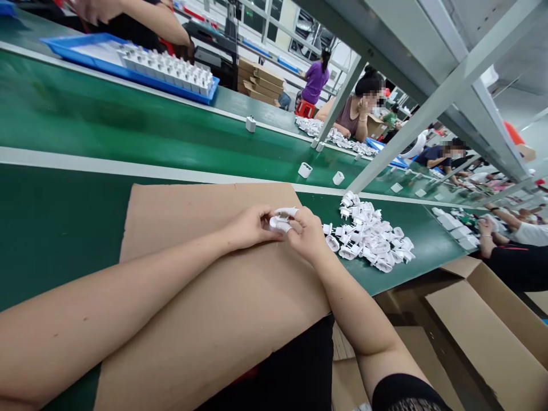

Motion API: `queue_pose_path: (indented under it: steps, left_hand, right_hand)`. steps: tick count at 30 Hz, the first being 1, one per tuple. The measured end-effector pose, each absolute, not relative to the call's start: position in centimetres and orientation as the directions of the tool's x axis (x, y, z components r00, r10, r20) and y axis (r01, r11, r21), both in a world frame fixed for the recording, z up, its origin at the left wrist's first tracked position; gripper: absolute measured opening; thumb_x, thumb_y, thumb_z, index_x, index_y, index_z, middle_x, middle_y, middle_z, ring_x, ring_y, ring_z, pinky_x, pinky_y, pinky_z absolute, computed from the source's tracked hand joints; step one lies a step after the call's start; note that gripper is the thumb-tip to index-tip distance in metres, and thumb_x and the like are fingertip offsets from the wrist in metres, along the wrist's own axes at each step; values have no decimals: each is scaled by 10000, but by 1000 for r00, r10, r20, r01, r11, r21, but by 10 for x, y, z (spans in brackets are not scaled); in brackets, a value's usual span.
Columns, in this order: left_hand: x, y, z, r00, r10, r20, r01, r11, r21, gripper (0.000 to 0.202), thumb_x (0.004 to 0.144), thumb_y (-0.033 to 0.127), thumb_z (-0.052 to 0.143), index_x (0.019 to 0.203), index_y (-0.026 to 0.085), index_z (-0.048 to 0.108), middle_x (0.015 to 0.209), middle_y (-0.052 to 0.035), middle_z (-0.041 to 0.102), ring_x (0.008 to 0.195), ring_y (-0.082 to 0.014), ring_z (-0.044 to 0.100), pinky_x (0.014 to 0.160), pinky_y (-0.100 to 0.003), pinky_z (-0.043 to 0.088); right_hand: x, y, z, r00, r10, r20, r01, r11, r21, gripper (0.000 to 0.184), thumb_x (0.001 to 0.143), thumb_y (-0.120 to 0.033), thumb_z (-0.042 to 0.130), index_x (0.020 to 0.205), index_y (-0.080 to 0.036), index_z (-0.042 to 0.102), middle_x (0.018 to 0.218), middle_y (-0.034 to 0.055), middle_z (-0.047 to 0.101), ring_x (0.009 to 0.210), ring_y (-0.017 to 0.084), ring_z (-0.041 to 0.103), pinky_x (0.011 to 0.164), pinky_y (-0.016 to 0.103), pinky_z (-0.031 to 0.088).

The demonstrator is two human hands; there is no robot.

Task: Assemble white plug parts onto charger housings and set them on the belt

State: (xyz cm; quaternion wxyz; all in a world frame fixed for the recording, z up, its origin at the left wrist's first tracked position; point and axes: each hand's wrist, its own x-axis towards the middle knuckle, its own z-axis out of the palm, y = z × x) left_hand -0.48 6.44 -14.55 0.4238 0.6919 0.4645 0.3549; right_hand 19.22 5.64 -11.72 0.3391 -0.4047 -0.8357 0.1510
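Observation:
Both my hands meet over the far edge of a brown cardboard sheet that lies on the green bench. My left hand and my right hand both pinch one small white plastic plug part between their fingertips. The right index finger wears a white finger cot. Just right of my right hand lies a heap of several white plug parts on the green surface.
A green conveyor belt runs beyond, carrying single white housings. A blue tray of white parts sits at the far side by another person's arm. Open cardboard boxes stand at lower right. Grey frame struts cross overhead. Other workers sit along the line.

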Motion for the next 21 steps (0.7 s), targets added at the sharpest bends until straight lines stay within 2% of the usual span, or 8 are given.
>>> queue_pose_path:
  steps: [5, 9, 11, 15, 21]
  left_hand:
    - [-5, 64, -146, 301, 950, 82, 337, -186, 923, 457, 643, 535, 886, 818, 205, 623, 707, 19, 572, 672, -168, 534, 602, -290, 379]
    - [-5, 65, -145, 314, 947, 73, 334, -182, 925, 463, 638, 522, 893, 852, 203, 635, 725, 19, 580, 677, -168, 526, 602, -291, 367]
    - [-5, 65, -145, 314, 947, 71, 334, -180, 925, 464, 636, 519, 897, 850, 202, 635, 731, 19, 582, 681, -168, 524, 608, -291, 367]
    - [-6, 65, -143, 312, 948, 55, 330, -163, 930, 438, 641, 500, 897, 818, 203, 628, 704, 25, 564, 661, -162, 516, 613, -289, 375]
    - [-4, 62, -139, 286, 956, 60, 333, -158, 930, 414, 619, 445, 894, 756, 197, 592, 667, 35, 543, 640, -145, 501, 586, -269, 371]
  right_hand:
    - [189, 58, -118, -405, 808, 427, 566, 589, -577, 484, 712, -25, 592, 1073, -283, 787, 981, 28, 775, 979, 258, 677, 944, 416, 551]
    - [190, 56, -126, -312, 843, 438, 476, 538, -696, 410, 799, -99, 600, 1110, -298, 781, 1096, 21, 772, 1039, 236, 685, 985, 402, 547]
    - [190, 55, -129, -277, 845, 458, 448, 535, -716, 366, 830, -142, 621, 1125, -292, 779, 1105, 27, 769, 1032, 233, 685, 993, 401, 546]
    - [190, 54, -125, -316, 807, 499, 486, 589, -646, 342, 817, -136, 635, 1083, -283, 793, 1056, 41, 771, 994, 246, 680, 975, 412, 548]
    - [186, 52, -112, -422, 798, 430, 659, 596, -459, 543, 699, -4, 543, 1117, -254, 784, 1010, 48, 773, 1004, 259, 660, 926, 387, 547]
